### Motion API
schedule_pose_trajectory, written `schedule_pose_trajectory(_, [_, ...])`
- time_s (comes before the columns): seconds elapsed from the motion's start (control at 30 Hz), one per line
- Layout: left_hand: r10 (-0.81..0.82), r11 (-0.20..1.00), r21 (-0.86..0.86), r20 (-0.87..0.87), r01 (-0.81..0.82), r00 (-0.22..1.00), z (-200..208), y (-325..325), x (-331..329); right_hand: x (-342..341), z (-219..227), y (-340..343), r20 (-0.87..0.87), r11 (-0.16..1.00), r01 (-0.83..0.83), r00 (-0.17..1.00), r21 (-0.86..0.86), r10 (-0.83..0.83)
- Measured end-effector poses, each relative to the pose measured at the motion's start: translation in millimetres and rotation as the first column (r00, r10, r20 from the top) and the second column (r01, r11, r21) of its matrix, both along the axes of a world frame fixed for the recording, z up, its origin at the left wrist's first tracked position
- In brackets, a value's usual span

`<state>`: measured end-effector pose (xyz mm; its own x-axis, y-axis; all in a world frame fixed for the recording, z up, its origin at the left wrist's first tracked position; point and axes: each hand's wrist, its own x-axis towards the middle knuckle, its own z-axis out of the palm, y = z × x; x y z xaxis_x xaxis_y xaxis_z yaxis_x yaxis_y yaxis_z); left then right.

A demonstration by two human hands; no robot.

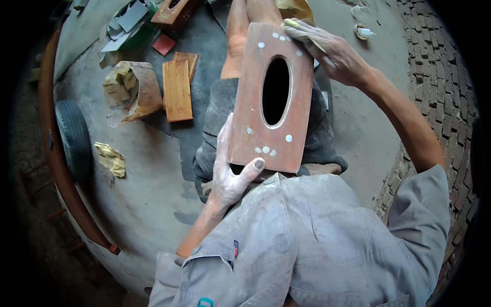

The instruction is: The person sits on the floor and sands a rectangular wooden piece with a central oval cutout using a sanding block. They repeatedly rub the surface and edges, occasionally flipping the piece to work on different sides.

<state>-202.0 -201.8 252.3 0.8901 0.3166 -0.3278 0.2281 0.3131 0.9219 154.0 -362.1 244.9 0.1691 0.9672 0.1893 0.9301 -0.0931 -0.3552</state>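
Observation:
A reddish-brown wooden tissue box (250,97) with an oval opening in its top face rests across my lap. Pale round spots dot the wood near both ends. My left hand (228,180) is closed round the near left corner, thumb at the near edge and fingers along the left side. At the far right corner, my right hand (338,57) presses a folded piece of yellowish sandpaper (292,22) against the box. Most of the sandpaper is hidden under its fingers. Pale dust coats both hands.
Left of my legs lie wooden boards (177,92), an open bag of scraps (146,94), a red block (163,44) and crumpled yellowish paper (110,159). Another wooden box (171,13) stands beyond. A tyre (74,138) is far left; a small white-tipped bottle (364,33) is right.

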Motion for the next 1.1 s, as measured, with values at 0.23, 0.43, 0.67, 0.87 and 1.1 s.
schedule_pose_trajectory(0.23, [0.097, 0.983, -0.158, 0.034, -0.091, 0.995, -3.0, 8.0, 6.7, -178.7, 27.8, -57.6, -0.248, 0.953, -0.249, 0.925, 0.175, 0.287])
schedule_pose_trajectory(0.43, [0.102, 0.991, -0.088, 0.014, -0.100, 0.995, 8.5, 6.1, 14.9, -98.3, 8.1, -48.7, -0.012, 0.989, -0.087, 0.996, 0.121, 0.090])
schedule_pose_trajectory(0.67, [0.090, 0.996, -0.019, 0.033, -0.090, 0.995, -9.5, -3.9, 3.9, -155.6, 36.5, -34.7, -0.258, 0.891, -0.434, 0.853, 0.134, 0.454])
schedule_pose_trajectory(0.87, [0.069, 0.991, 0.112, 0.051, -0.075, 0.996, -1.5, 4.3, 15.9, -1.6, -5.1, -2.4, 0.316, 0.988, 0.087, 0.940, 0.131, -0.125])
schedule_pose_trajectory(1.1, [0.363, 0.922, 0.137, 0.017, -0.362, 0.932, -20.5, 53.9, 30.4, -3.4, -32.2, 71.3, -0.197, 0.914, 0.356, 0.927, 0.194, -0.319])
